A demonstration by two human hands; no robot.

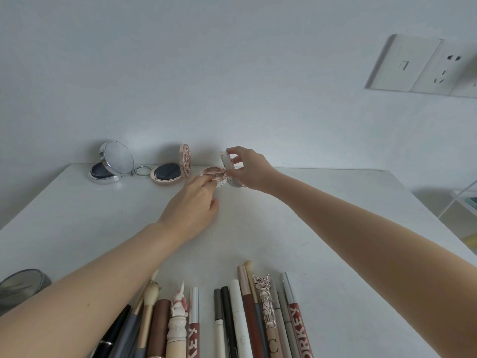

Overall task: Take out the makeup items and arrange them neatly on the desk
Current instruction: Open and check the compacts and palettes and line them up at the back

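Both bare hands work at the far edge of the white desk (77, 202), close to the pale wall (232, 73). The right hand (247, 167) pinches the raised lid of a small round rose-gold compact (215, 175) between thumb and fingertips, lid held roughly upright over its base. The left hand (192, 202) has its fingers curled at the front rim of the same compact, touching the base; exactly what they pinch there is too small to tell. Left of it stands a second open rose-gold round compact with an ornate lid and dark insert (169, 173), lid upright. Further left sits an open silver round compact with a mirror lid (111, 164), a metal key ring (140, 171) between these two. Just right of the held compact, a silver round piece (237, 183) lies on the desk, mostly hidden behind the right hand. Along the near edge lies a tidy side-by-side row of slim makeup sticks, brushes and pens (232, 319), including a butterfly-topped ornate rose-gold wand (265, 298). A grey round container (23, 285) sits at the near left. White wall sockets (423, 65) show upper right.
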